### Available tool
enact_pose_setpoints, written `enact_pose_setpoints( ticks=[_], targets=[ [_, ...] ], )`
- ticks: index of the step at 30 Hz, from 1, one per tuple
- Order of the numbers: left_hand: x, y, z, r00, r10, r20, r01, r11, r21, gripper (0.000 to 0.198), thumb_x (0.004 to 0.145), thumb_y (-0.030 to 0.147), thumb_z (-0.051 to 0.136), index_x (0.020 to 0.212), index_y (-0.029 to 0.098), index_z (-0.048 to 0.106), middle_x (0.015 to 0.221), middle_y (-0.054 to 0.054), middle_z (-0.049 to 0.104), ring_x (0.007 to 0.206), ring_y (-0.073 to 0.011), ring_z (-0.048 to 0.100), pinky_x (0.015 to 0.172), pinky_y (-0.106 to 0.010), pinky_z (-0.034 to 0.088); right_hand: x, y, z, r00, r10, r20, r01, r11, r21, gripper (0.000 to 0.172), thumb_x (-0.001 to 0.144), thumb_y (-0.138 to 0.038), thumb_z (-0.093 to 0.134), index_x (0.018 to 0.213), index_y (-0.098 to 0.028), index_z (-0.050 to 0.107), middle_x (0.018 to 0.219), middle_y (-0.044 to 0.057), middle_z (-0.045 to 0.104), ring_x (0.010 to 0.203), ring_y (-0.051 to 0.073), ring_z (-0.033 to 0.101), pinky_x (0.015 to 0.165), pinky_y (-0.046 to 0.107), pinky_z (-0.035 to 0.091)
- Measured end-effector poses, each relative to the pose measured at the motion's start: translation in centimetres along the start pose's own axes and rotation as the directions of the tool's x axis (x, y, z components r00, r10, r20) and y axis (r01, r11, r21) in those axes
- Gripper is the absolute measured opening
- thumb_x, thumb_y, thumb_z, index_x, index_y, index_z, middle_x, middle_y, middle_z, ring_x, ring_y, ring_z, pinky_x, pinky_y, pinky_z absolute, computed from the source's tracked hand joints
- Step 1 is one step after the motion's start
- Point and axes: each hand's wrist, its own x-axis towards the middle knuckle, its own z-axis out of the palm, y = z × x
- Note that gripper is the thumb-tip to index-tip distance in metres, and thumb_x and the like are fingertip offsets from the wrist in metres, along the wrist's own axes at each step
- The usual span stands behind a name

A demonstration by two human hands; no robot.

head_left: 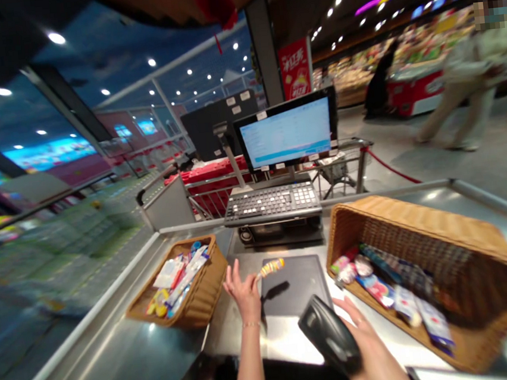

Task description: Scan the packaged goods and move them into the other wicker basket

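Between thumb and forefinger, my left hand (244,289) pinches the stick of a lollipop (272,267) with a colourful striped wrapper; its other fingers are spread. The lollipop is held above a dark flat scale plate (294,290) on the metal counter and casts a shadow there. My right hand (367,343) is wrapped round a black barcode scanner (330,333), which is tilted up and to the left, lower right of the lollipop. Part of the right hand is hidden behind the scanner.
A small wicker basket (202,305) of packaged goods stands on the left. To the right is a larger wicker basket (417,216) with several packages. Behind the plate are a keyboard (272,202) and a lit monitor (286,132). A person (470,73) stands at the far right.
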Motion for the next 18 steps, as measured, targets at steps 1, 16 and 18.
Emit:
enact_pose_setpoints(
  ticks=[1,16,18],
  targets=[
    [0.0,-0.2,-0.1,1.0,-0.003,-0.004,0.003,1.0,0.001,0.021,0.085,0.024,0.053,0.072,0.022,0.07,0.14,-0.011,0.048,0.137,-0.0298,0.029,0.108,-0.061,0.022,0.1,-0.1,0.0,1.0,0.003,0.001,-0.003,1.0,0.004,0.045,0.071,-0.028,0.062,0.113,-0.015,0.067,0.143,0.018,0.049,0.141,0.035,0.031,0.111,0.049,0.034],
    [-0.3,-2.4,-1.2,0.998,-0.039,-0.057,0.039,0.999,-0.001,0.02,0.084,0.023,0.054,0.072,0.022,0.07,0.142,-0.009,0.046,0.138,-0.0312,0.028,0.108,-0.061,0.022,0.3,0.4,0.9,0.999,-0.014,0.048,0.016,0.999,-0.035,0.049,0.074,-0.032,0.057,0.119,-0.013,0.064,0.143,0.02,0.047,0.141,0.037,0.032,0.108,0.052,0.038],
    [-0.3,-2.6,-1.3,0.997,-0.041,-0.062,0.041,0.999,-0.002,0.02,0.085,0.024,0.054,0.072,0.022,0.07,0.142,-0.009,0.047,0.138,-0.0313,0.028,0.108,-0.061,0.022,0.3,0.1,0.6,0.997,0.004,0.072,-0.002,0.999,-0.041,0.049,0.075,-0.03,0.056,0.121,-0.014,0.063,0.144,0.02,0.047,0.141,0.038,0.031,0.107,0.053,0.038]
  ],
)
